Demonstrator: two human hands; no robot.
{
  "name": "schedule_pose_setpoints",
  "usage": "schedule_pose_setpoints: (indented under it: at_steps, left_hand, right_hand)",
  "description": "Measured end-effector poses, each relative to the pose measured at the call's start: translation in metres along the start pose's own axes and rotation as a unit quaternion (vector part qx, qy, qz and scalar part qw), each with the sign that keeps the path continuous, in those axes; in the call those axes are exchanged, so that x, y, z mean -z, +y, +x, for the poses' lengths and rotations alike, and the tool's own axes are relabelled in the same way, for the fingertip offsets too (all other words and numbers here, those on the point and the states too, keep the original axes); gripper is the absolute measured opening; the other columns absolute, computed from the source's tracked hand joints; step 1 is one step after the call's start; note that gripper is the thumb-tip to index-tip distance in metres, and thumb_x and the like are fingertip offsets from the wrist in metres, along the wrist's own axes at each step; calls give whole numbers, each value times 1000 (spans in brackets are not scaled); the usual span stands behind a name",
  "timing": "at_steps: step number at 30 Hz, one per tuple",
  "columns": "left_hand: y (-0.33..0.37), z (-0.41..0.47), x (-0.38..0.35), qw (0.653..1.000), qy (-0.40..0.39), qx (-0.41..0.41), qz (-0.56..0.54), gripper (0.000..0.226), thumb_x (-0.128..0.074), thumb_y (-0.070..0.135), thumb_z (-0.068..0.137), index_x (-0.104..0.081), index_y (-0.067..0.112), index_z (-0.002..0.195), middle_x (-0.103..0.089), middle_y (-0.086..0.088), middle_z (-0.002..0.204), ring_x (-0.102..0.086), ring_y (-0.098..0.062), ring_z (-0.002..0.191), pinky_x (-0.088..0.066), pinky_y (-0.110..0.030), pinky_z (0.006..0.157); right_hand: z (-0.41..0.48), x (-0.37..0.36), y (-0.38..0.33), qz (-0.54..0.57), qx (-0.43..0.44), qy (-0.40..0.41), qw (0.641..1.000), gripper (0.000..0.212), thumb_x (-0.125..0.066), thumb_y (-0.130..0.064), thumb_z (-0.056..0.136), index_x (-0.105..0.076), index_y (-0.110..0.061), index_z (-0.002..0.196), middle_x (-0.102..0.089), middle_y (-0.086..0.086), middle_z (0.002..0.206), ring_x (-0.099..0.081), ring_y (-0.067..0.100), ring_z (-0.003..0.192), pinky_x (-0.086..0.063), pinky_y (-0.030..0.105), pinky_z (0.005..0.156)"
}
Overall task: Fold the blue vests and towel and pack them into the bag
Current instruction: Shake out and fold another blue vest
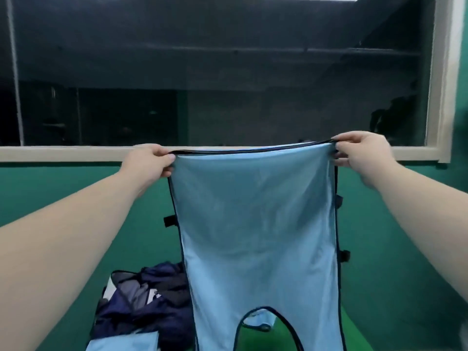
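Note:
A light blue vest (255, 224) with dark trim hangs upside down in front of me, its hem stretched flat at the top and its neck opening near the bottom of the view. My left hand (149, 160) pinches the hem's left corner. My right hand (359, 153) pinches the right corner. Below left sits a dark navy bag (141, 295), open, with dark cloth bunched in it. More light blue cloth (121, 343) lies at the bottom edge in front of the bag.
A green surface (379, 287) spreads below and around the bag. A pale window sill (76, 153) and frame run behind my hands, with dark glass above. Small black tabs stick out from the vest's side edges.

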State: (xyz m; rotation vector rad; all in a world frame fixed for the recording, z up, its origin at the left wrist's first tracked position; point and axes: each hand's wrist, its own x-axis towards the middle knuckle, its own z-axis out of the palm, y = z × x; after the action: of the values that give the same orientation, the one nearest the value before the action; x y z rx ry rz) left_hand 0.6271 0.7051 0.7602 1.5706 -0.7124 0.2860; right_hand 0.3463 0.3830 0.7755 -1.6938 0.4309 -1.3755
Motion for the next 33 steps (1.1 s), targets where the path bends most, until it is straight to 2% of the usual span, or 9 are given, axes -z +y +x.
schedule_pose_setpoints:
  at_steps: [3, 6, 8, 14, 16, 19, 22, 28, 33]
  left_hand:
    - [30, 1, 7, 998, 15, -56, 2, 10, -69, 12, 92, -68, 16, 83, -67, -4, 80, -64, -14, 67, -59, -28, 69]
    - [40, -17, 14, 997, -10, -70, 6, 9, -69, 13, 92, -70, 16, 83, -69, -3, 78, -64, -15, 69, -58, -31, 72]
    - [36, -39, 18, 998, -30, -62, 13, 7, -69, 12, 92, -71, 15, 86, -70, -2, 77, -66, -14, 69, -57, -32, 73]
    - [-4, -130, 26, 989, -132, 14, 71, 4, -71, 11, 90, -72, 10, 86, -71, 0, 69, -65, -8, 63, -57, -30, 71]
    - [-29, -165, 28, 980, -167, 49, 93, 6, -73, 11, 89, -73, 12, 83, -70, 0, 67, -62, -8, 59, -55, -29, 69]
    - [-67, -220, 29, 961, -223, 104, 123, 6, -76, 15, 87, -74, 14, 81, -70, -6, 68, -57, -13, 57, -50, -28, 64]
    - [-94, -269, 31, 945, -250, 134, 162, 5, -76, 15, 86, -75, 14, 81, -73, -7, 73, -61, -14, 63, -55, -33, 68]
    - [-116, -335, 43, 918, -305, 200, 157, 6, -72, 7, 89, -71, 5, 83, -66, -4, 66, -56, -10, 54, -47, -15, 49]
    - [-127, -362, 62, 886, -370, 223, 168, 6, -71, 7, 89, -71, 2, 85, -68, -10, 68, -62, -14, 62, -51, -25, 60]
  right_hand:
    - [5, 13, -29, 33, 31, 3, 999, 24, -58, 1, 92, -72, -17, 85, -69, 8, 82, -66, 18, 68, -62, 28, 72]
    - [-12, 30, -40, 41, 36, -5, 998, 23, -59, 3, 92, -72, -15, 85, -70, 7, 79, -67, 14, 63, -61, 26, 69]
    - [-33, 44, -35, 37, 24, -19, 999, 23, -57, 6, 92, -71, -12, 87, -68, 9, 80, -66, 13, 60, -60, 23, 64]
    - [-113, 97, 21, -46, -81, -115, 989, 14, -60, 10, 90, -70, 0, 94, -69, 18, 85, -67, 26, 73, -63, 32, 68]
    - [-144, 112, 47, -70, -134, -147, 978, 12, -61, 11, 89, -69, 3, 94, -69, 20, 84, -67, 27, 74, -63, 30, 68]
    - [-190, 129, 86, -114, -203, -192, 953, 11, -62, 11, 89, -69, 4, 93, -69, 21, 76, -66, 21, 62, -61, 25, 63]
    - [-231, 141, 120, -149, -257, -237, 925, 10, -62, 12, 88, -69, 5, 92, -68, 21, 72, -63, 19, 57, -58, 23, 58]
    - [-295, 160, 160, -180, -319, -311, 877, 9, -64, 10, 85, -68, 3, 88, -66, 21, 71, -61, 22, 60, -50, 26, 57]
    - [-329, 169, 169, -191, -338, -382, 839, 12, -66, 9, 83, -68, -2, 79, -62, 12, 65, -56, 17, 56, -38, 25, 52]
